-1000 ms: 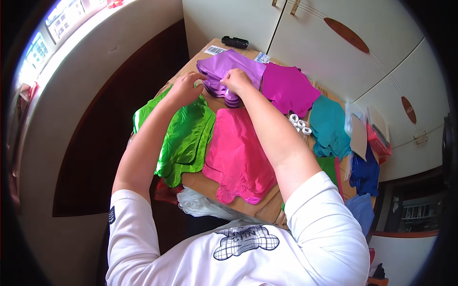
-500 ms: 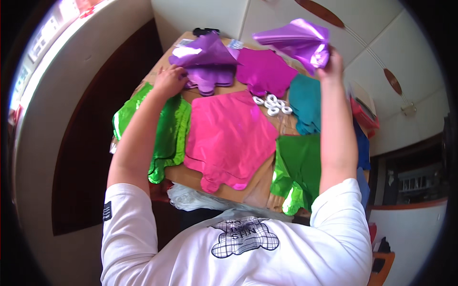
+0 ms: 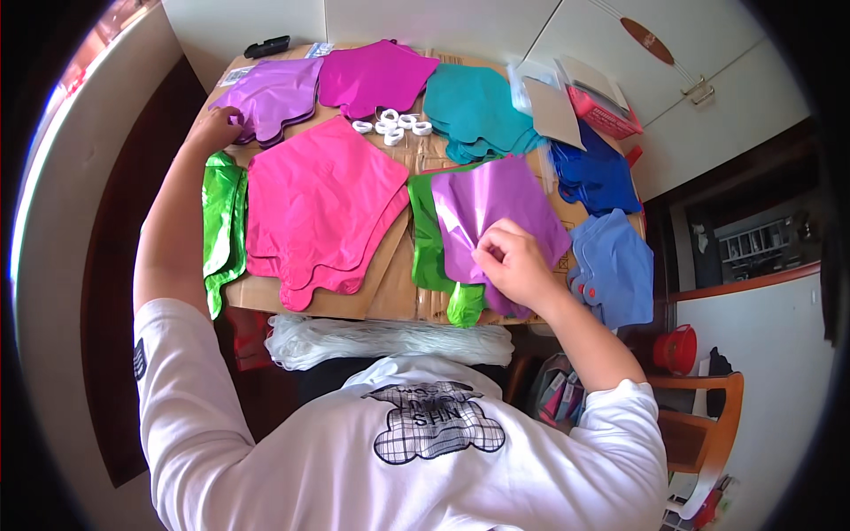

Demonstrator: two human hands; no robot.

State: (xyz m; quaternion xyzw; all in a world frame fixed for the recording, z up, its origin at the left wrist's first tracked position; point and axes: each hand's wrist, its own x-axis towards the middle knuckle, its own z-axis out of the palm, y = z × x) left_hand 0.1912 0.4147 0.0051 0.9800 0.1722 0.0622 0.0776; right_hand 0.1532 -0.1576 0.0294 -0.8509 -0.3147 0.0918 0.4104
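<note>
With the right hand [image 3: 518, 265] pinching the purple foil balloon [image 3: 496, 212] flat over the green stack [image 3: 429, 234] and the left hand [image 3: 215, 128] resting its fingers on the far purple pile [image 3: 270, 93], that slick sheet could slide off the tabletop [image 3: 390, 296] edge

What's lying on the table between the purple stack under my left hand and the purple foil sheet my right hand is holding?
In the head view, the pink stack lies between them, with a green sheet's edge beside the purple sheet.
</note>
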